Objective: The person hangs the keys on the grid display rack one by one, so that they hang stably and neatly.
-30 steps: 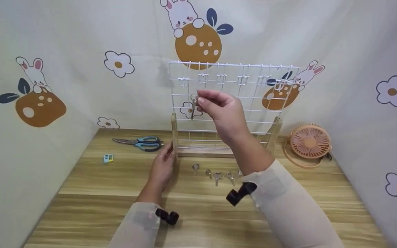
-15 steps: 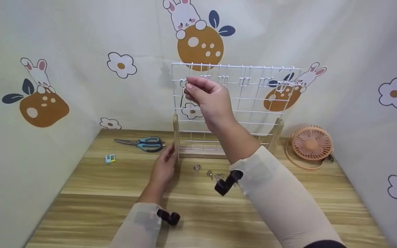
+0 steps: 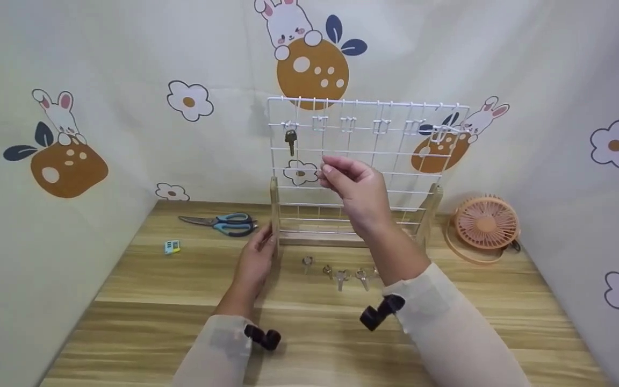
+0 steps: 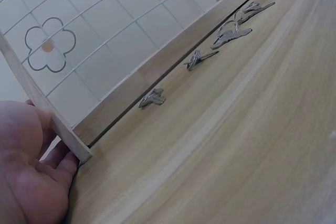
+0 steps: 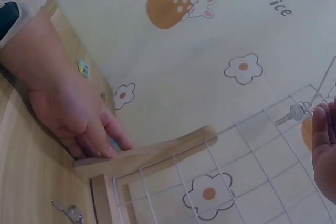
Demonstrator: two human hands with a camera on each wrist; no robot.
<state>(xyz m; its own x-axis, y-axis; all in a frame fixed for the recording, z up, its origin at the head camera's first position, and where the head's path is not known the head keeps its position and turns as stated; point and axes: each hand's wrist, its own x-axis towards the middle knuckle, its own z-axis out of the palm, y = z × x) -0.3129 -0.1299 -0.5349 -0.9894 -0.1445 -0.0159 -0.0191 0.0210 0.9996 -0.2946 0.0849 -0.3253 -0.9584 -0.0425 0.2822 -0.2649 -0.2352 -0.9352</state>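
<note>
My right hand [image 3: 363, 199] hovers in front of the white wire grid [image 3: 363, 102], its thumb near the bent, loose fingers, holding nothing. Just up and left of it, apart from my fingertips, a key [image 3: 290, 142] hangs blade down from the leftmost of the hooks in a row below the grid's top bar. The other white hooks [image 3: 348, 124] run from there toward the grid's right edge.

My left hand [image 3: 254, 263] grips the left side of the wooden stand [image 3: 315, 241] that carries the grid, low down by the desk [image 3: 143, 301]. The stand is at the middle of the desk's back edge. In front of its base lie more keys with rings [image 3: 341, 279], in a loose row; the rightmost is partly hidden by my right arm.

Farther out, blue-handled scissors [image 3: 214, 221] lie toward the desk's back left corner, and a small blue-and-yellow piece [image 3: 172, 247] near the left edge. An orange fan [image 3: 485, 223] stands near the back right corner.
</note>
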